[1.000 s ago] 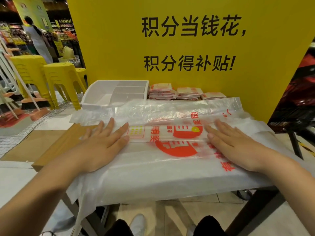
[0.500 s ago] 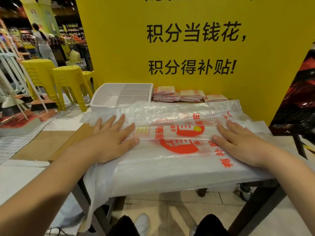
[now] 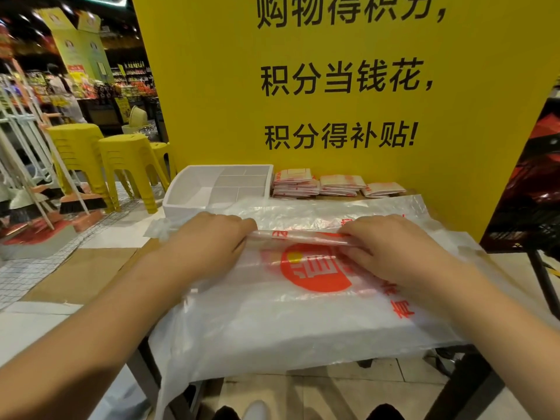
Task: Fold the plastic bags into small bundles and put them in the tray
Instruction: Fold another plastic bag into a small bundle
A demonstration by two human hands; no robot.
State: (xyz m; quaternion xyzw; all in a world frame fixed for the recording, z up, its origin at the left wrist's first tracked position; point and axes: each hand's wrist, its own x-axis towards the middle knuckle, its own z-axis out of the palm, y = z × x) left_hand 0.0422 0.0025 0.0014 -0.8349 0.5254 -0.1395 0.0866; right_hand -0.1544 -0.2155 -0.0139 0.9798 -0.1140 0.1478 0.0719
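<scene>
The left hand [image 3: 209, 242] and right hand [image 3: 392, 248] each grip the folded edge of one plastic bag [image 3: 303, 301]; three bundle stacks [image 3: 342, 184] lie beside one tray [image 3: 189, 204].

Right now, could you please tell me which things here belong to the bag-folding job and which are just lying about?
Job: plastic bag, left hand and right hand gripping its fold, white tray, folded bundles.
Lying about: yellow stools, brooms, yellow sign.
</scene>
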